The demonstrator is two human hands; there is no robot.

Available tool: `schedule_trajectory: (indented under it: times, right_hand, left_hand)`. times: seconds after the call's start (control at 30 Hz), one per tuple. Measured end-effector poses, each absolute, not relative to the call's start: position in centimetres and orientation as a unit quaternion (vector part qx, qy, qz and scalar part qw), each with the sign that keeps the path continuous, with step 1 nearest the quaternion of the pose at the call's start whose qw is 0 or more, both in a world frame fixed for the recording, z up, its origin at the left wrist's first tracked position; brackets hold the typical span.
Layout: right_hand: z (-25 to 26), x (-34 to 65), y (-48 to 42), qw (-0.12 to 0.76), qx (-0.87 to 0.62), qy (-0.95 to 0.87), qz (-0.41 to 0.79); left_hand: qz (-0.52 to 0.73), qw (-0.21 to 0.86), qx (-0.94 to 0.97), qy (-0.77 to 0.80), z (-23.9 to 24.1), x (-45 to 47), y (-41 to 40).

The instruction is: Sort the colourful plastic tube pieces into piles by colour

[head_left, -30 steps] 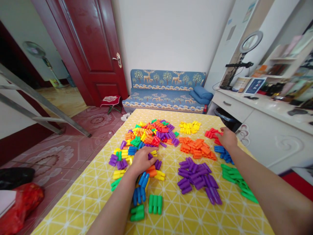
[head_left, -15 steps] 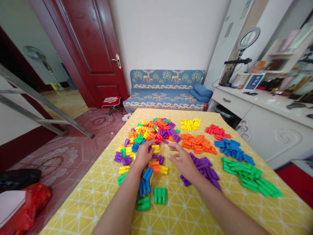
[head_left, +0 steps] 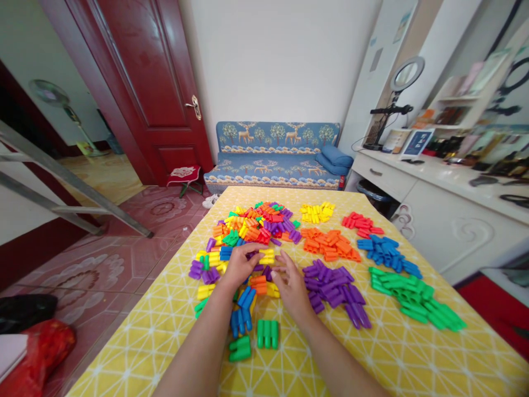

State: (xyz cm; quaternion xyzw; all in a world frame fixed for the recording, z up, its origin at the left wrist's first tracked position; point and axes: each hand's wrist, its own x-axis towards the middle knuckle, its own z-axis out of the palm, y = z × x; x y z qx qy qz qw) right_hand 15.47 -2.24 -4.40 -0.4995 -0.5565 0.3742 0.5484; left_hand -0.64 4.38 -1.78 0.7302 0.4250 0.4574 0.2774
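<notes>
My left hand (head_left: 238, 266) rests at the near edge of a mixed pile of coloured plastic blocks (head_left: 256, 226), fingers curled around a purple block (head_left: 253, 255). Close beside it is my right hand (head_left: 291, 285), with its fingers stretched out flat toward a yellow block (head_left: 266, 257) and an orange block (head_left: 259, 283); it holds nothing. Sorted piles lie to the right: yellow (head_left: 316, 212), red (head_left: 361, 223), orange (head_left: 330, 246), blue (head_left: 386, 251), purple (head_left: 335, 286) and green (head_left: 417, 300). All lie on a table with a yellow patterned cloth (head_left: 372, 358).
Loose blue blocks (head_left: 242, 315) and green blocks (head_left: 267, 334) lie between my forearms. A white cabinet (head_left: 438, 220) with a ring light stands right of the table. Behind it sit a blue sofa (head_left: 273, 157) and a red door (head_left: 152, 94). A ladder (head_left: 61, 182) leans at the left.
My right hand drew back from the red pile at the far right to the near middle, beside my left hand. The left hand stayed at the mixed pile and curled its fingers.
</notes>
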Motion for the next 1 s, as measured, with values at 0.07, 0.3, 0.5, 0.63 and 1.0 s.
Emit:
schedule_trajectory:
  times: [0.07, 0.3, 0.5, 0.63, 1.0]
  right_hand:
    - [-4.6, 15.4, -2.2, 0.548, -0.494, -0.546, 0.397]
    - [-4.6, 15.3, -1.9, 0.573, -0.481, -0.537, 0.39]
    - [-4.4, 15.2, -1.9, 0.578, -0.498, -0.484, 0.429]
    - [-4.1, 15.3, -1.9, 0.589, -0.494, -0.453, 0.453]
    - [-3.5, 14.2, -2.2, 0.619, -0.475, -0.448, 0.437]
  left_hand:
    - [0.436, 0.28, 0.748, 0.415, -1.9, -0.5, 4.3]
    - [0.413, 0.258, 0.78, 0.393, -1.9, -0.3, 4.4]
    - [0.468, 0.251, 0.776, 0.339, -1.0, 0.0, 3.8]
    - [0.462, 0.253, 0.786, 0.324, -0.8, 0.4, 3.6]
    - [0.445, 0.269, 0.79, 0.325, -0.7, 1.3, 3.2]
